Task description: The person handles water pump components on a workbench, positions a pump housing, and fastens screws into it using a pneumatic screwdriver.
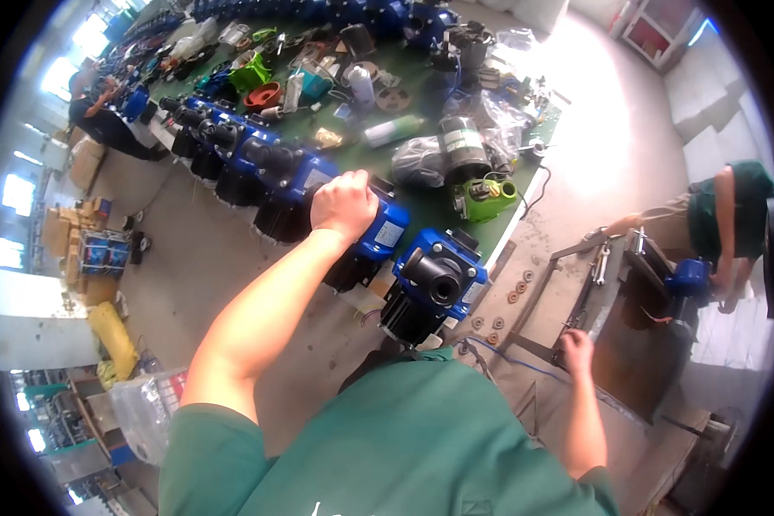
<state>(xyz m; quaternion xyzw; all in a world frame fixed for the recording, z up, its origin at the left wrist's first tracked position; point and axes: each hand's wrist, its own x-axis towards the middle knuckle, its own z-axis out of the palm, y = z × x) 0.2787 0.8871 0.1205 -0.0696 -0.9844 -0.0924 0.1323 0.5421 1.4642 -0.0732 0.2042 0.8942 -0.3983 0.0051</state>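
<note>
Blue and black, the nearest pump (433, 273) sat at the bench's (430, 207) edge between the hands, long axis slanting near-left to far-right. The left hand (346, 205) was nearer — curled over the next pump (386, 234); the right hand (576, 351) hung well rightward, fingers bent — contents indiscernible.

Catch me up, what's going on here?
A person in a green shirt has the left hand curled over a blue-and-black motor-like unit at the edge of a green tabletop. A similar unit with a round black port stands to its right; more line up leftward. The right hand is by a dull metal frame; contact is unclear. Another person at right has hands near a blue unit.
</note>
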